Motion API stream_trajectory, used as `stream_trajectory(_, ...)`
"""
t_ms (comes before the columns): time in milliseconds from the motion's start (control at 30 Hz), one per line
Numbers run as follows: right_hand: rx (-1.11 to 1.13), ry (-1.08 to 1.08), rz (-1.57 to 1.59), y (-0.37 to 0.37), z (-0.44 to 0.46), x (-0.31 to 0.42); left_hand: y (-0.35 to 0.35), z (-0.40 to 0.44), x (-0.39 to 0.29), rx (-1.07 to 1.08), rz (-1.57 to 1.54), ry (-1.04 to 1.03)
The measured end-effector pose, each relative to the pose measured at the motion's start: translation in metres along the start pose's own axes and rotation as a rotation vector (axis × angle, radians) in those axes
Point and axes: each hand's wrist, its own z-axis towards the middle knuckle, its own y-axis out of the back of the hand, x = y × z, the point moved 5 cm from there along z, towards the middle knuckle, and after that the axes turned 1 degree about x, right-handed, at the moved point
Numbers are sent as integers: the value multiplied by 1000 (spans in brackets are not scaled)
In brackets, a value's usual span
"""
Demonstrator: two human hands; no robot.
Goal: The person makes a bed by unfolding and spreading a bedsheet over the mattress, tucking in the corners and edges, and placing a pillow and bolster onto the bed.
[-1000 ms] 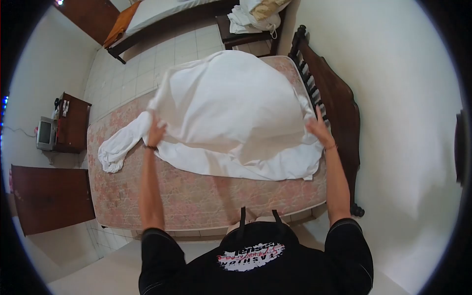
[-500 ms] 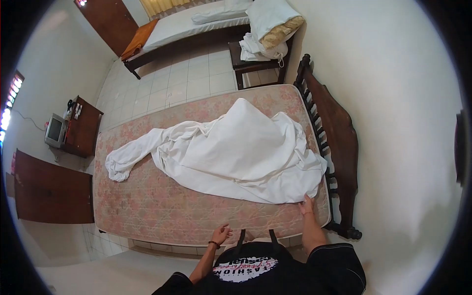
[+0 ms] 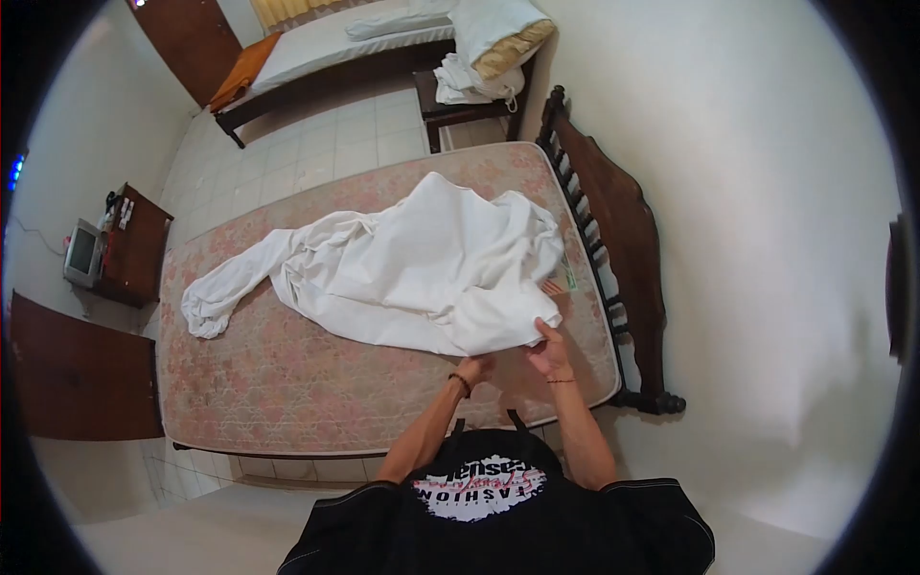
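A crumpled white bed sheet (image 3: 412,249) lies bunched across the bare floral mattress (image 3: 278,383), its narrow twisted end trailing to the left. My right hand (image 3: 549,355) is closed on the sheet's near right corner, thumb on top, and that corner is lifted a little. Beside it, my left hand (image 3: 474,368) is at the sheet's near edge, wearing a dark beaded bracelet; its fingers are partly hidden and blurred. A small printed label (image 3: 563,280) on the mattress shows at the right of the sheet.
A dark wooden headboard (image 3: 623,220) borders the mattress on the right, against the wall. Beyond the tiled floor stands a second bed (image 3: 335,59). A small table (image 3: 436,110) holds white cloth and a pillow (image 3: 498,38). At left, a small television (image 3: 84,254) sits by a brown cabinet (image 3: 139,244).
My right hand has drawn the sheet's corner left and away from the headboard, uncovering the mattress label. My left hand has moved forward to the sheet's edge. The view has shifted slightly.
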Motion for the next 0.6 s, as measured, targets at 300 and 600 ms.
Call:
stream_trajectory(300, -106, -94, 5, 37, -42, -55, -44, -33, -106, 142, -842, -292)
stream_trajectory(600, -97, -87, 59, 24, -55, -28, 25, -59, -103, -243, -640, -514)
